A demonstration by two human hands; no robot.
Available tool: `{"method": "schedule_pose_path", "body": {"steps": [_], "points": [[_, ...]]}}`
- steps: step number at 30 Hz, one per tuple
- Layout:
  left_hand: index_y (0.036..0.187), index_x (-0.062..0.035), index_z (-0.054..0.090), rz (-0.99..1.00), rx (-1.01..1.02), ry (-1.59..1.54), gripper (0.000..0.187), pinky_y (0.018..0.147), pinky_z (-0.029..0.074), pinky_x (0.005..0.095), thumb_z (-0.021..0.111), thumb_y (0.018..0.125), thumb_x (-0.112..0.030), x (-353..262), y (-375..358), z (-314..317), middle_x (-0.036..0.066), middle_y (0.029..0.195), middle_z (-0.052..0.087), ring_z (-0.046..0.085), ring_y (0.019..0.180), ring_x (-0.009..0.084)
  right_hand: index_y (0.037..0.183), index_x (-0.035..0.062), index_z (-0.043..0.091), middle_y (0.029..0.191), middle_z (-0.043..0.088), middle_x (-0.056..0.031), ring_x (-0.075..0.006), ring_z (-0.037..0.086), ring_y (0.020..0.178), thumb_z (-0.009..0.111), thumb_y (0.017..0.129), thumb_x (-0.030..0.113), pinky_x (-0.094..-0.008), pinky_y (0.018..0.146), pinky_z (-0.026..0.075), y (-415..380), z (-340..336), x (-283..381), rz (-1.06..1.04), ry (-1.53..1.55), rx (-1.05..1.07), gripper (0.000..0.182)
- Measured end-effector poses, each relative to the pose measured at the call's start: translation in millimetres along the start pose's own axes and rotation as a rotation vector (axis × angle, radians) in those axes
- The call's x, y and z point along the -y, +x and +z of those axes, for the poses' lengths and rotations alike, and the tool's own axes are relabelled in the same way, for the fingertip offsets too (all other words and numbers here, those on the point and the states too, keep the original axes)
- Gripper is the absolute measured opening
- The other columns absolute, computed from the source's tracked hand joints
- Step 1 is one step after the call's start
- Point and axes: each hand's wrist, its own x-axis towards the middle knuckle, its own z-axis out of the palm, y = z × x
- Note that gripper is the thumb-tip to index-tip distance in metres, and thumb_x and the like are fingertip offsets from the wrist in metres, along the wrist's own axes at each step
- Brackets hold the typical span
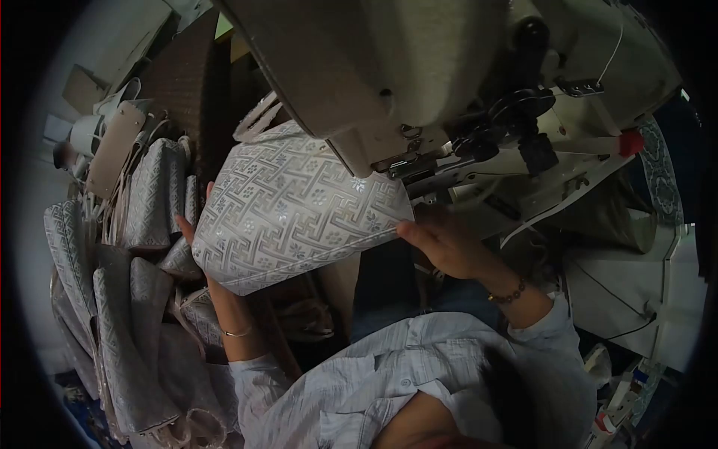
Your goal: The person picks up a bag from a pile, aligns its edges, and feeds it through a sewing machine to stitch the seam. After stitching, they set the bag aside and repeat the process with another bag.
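A pale silver handbag (299,206) with a raised lattice and flower pattern lies tilted against the sewing machine (359,153), its upper right end under the machine's head. My left hand (185,228) supports the bag's left side from behind; most of its fingers are hidden by the bag. At the lower right corner my right hand (441,239) grips the bag's edge, thumb on the front face and fingers partly out of sight. A strap handle (259,118) sticks up from the bag's far side. The needle area is hidden by the bag and machine head.
Several similar patterned bags (123,329) are heaped on my left. Behind them stands a plain beige bag (116,150). To the right are the machine's dark knobs (523,105), a red-tipped part (630,143) and a white cabinet (621,292) with a black cable.
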Motion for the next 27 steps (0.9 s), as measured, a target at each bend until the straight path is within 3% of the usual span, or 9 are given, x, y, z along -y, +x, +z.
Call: {"method": "schedule_pose_path", "body": {"steps": [4, 10, 12, 13, 15, 16, 20, 22, 27], "points": [[0.147, -0.0057, 0.025, 0.006, 0.074, 0.116, 0.086, 0.105, 0.038, 0.0427, 0.037, 0.089, -0.068, 0, -22, 17, 0.018, 0.141, 0.041, 0.046, 0.125, 0.0291, 0.090, -0.0001, 0.064, 0.081, 0.065, -0.0065, -0.0134, 0.057, 0.076, 0.051, 0.097, 0.029, -0.0314, 0.072, 0.044, 2, 5, 5, 0.406, 0.189, -0.006, 0.033], [0.143, -0.0035, 0.035, 0.065, -0.024, 0.589, 0.079, 0.107, 0.035, 0.0391, 0.050, 0.088, -0.059, -15, -42, 44, 0.017, 0.141, 0.042, 0.046, 0.126, 0.0277, 0.077, -0.0002, 0.063, 0.063, 0.052, 0.0039, -0.0048, 0.045, 0.063, 0.054, 0.096, 0.033, -0.0270, 0.059, 0.038, 4, 53, 0, 0.235, 0.599, -0.494, 0.040], [0.141, -0.0026, 0.039, 0.524, 0.509, 1.503, 0.081, 0.107, 0.034, 0.0420, 0.071, 0.077, -0.042, -29, -53, 68, 0.017, 0.141, 0.043, 0.046, 0.126, 0.0305, 0.072, 0.0001, 0.060, 0.060, 0.049, 0.0057, -0.0035, 0.042, 0.060, 0.054, 0.096, 0.033, -0.0252, 0.055, 0.035, 1, 56, -7, 0.196, 0.539, -0.523, 0.042], [0.143, -0.0125, 0.038, 0.617, 0.684, 1.972, 0.093, 0.107, 0.033, 0.0477, 0.081, 0.063, -0.029, -26, -67, 107, 0.013, 0.144, 0.040, 0.045, 0.126, 0.0350, 0.069, 0.0005, 0.059, 0.059, 0.047, 0.0065, -0.0027, 0.041, 0.058, 0.054, 0.096, 0.033, -0.0239, 0.052, 0.032, 0, 56, -7, 0.191, 0.470, -0.519, 0.043], [0.144, -0.0269, 0.037, 0.596, 0.919, 2.172, 0.095, 0.105, 0.033, 0.0509, 0.083, 0.061, -0.027, 17, -67, 126, 0.008, 0.147, 0.036, 0.047, 0.123, 0.0362, 0.066, 0.0008, 0.057, 0.058, 0.045, 0.0073, -0.0025, 0.039, 0.056, 0.055, 0.096, 0.032, -0.0231, 0.051, 0.031, 1, 58, -3, 0.180, 0.453, -0.555, 0.044], [0.143, -0.0356, 0.035, 0.672, 0.977, 2.197, 0.087, 0.100, 0.040, 0.0484, 0.077, 0.068, -0.024, 28, -62, 130, 0.005, 0.150, 0.033, 0.051, 0.116, 0.0345, 0.062, 0.0012, 0.055, 0.056, 0.043, 0.0081, -0.0023, 0.038, 0.055, 0.056, 0.096, 0.031, -0.0222, 0.050, 0.029, 1, 60, 0, 0.173, 0.441, -0.593, 0.045], [0.143, -0.0350, 0.034, 0.839, 1.081, 2.167, 0.079, 0.091, 0.050, 0.0422, 0.068, 0.075, -0.015, 39, -43, 114, 0.004, 0.149, 0.034, 0.056, 0.106, 0.0316, 0.068, 0.0020, 0.057, 0.060, 0.046, 0.0070, -0.0023, 0.040, 0.057, 0.062, 0.093, 0.026, -0.0213, 0.051, 0.032, 4, 62, 20, 0.109, 0.373, -0.666, 0.035], [0.139, -0.0340, 0.040, 1.021, 1.195, 2.207, 0.071, 0.083, 0.054, 0.0343, 0.065, 0.077, -0.012, 37, -41, 119, 0.003, 0.147, 0.038, 0.058, 0.104, 0.0270, 0.081, 0.0023, 0.061, 0.068, 0.054, 0.0048, -0.0024, 0.045, 0.062, 0.067, 0.090, 0.020, -0.0198, 0.054, 0.036, 9, 65, 26, 0.002, 0.534, -0.893, 0.021], [0.138, -0.0338, 0.042, 1.086, 1.259, 2.161, 0.067, 0.078, 0.057, 0.0326, 0.063, 0.078, -0.013, 35, -31, 120, 0.003, 0.144, 0.043, 0.063, 0.093, 0.0250, 0.092, 0.0022, 0.063, 0.076, 0.058, 0.0032, -0.0024, 0.049, 0.067, 0.068, 0.089, 0.019, -0.0185, 0.058, 0.040, -5, 64, 15, 0.085, 0.511, -0.754, 0.017]]}}
